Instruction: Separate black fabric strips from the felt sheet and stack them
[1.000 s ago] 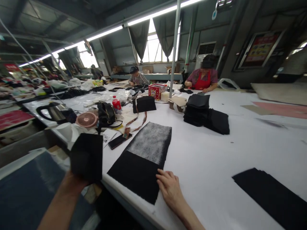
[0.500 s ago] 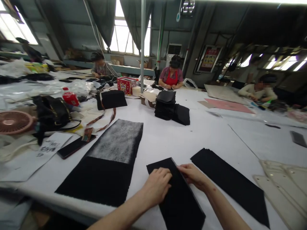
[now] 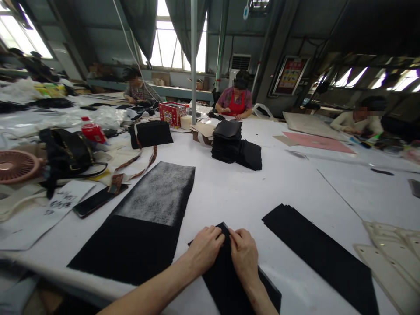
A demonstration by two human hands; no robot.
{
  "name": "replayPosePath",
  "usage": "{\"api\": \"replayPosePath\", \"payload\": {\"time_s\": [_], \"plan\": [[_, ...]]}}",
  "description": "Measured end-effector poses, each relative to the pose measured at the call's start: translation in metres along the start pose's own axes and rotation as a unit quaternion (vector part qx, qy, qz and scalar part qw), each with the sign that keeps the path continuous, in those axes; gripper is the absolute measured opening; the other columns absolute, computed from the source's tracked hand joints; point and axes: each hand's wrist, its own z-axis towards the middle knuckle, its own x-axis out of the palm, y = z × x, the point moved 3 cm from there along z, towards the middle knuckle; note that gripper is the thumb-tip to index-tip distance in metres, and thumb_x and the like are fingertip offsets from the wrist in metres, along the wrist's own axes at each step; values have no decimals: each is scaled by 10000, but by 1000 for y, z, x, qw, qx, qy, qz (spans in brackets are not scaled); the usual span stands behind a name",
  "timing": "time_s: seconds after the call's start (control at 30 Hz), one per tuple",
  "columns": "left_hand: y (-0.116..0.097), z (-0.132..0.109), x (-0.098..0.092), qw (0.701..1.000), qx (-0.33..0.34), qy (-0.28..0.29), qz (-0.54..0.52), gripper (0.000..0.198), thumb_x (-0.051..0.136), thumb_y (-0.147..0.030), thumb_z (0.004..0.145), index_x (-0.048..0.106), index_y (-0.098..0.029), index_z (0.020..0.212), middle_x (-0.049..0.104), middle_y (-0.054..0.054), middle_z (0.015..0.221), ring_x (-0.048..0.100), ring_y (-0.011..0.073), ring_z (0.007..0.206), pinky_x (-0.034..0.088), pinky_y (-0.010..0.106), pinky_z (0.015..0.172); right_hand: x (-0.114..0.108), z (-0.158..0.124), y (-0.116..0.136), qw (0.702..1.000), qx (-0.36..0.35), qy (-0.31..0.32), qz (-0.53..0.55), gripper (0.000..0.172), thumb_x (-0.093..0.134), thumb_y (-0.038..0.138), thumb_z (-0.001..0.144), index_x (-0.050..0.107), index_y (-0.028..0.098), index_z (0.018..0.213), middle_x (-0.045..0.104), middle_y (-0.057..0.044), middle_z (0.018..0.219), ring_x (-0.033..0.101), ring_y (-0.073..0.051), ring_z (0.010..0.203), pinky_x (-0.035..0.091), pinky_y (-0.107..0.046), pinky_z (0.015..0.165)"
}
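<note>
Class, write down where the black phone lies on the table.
In the head view, the black phone lies left of centre on the white table, between the handwritten paper and the large fabric sheet.

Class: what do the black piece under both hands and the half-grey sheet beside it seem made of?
Black piece: probably matt cloth or felt; thin, flat under left hand and right hand. Half-grey sheet: likely similar cloth; fuzzy ragged edges, chalky grey far half.

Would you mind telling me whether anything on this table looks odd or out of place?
Two things, mildly. The large black cloth left of the left hand has a grey-white far half, unlike the all-black strip on the right. The far stack of black pieces looks partly toppled rightward.
</note>
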Motion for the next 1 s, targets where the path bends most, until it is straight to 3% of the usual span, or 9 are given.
{"api": "replayPosePath", "payload": {"time_s": [0.2, 0.33, 0.47, 0.63, 1.0], "plan": [[4, 7, 11, 1000, -1, -17, 12, 126, 450, -133, 933, 570, -170, 929, 582, 63, 957, 534, 219, 863, 485, 360, 773, 8, -4, -12, 995, -37, -62, 63, 324, 413, 263, 977, 551, 164, 1253, 582, -76, 902, 528, -216, 846, 449, -366, 776], [6, 5, 12, 999, 0, -46, -9, 161, 449, -148, 946, 566, -177, 1053, 578, 62, 1014, 537, 214, 912, 490, 362, 815, 7, -4, -9, 997, -50, -27, 52, 273, 410, 217, 977, 601, 184, 1170, 566, -65, 904, 523, -202, 838, 452, -349, 755], [9, 5, 13, 998, -4, -48, -27, 203, 420, -143, 954, 563, -181, 1093, 586, 62, 1003, 544, 214, 922, 490, 365, 840, 7, -6, -3, 994, -102, -38, -16, 303, 393, 157, 967, 589, 169, 1198, 546, -76, 915, 506, -209, 846, 450, -359, 752], [13, 5, 14, 998, -9, -55, -35, 455, 426, -113, 934, 383, -178, 1382, 568, 90, 1153, 536, 224, 1001, 479, 377, 895, 11, -12, 0, 983, -157, -45, -87, 378, 348, 99, 947, 524, 136, 1280, 537, -94, 928, 495, -224, 846, 451, -375, 736], [19, 3, 17, 997, -35, -55, -38, 429, 437, -147, 942, 425, -211, 1366, 548, 77, 1193, 520, 234, 1052, 463, 391, 918, 11, -13, 6, 975, -181, -15, -129, 427, 352, 51, 907, 476, 114, 1311, 539, -102, 933, 493, -245, 851, 449, -406, 752]]}}
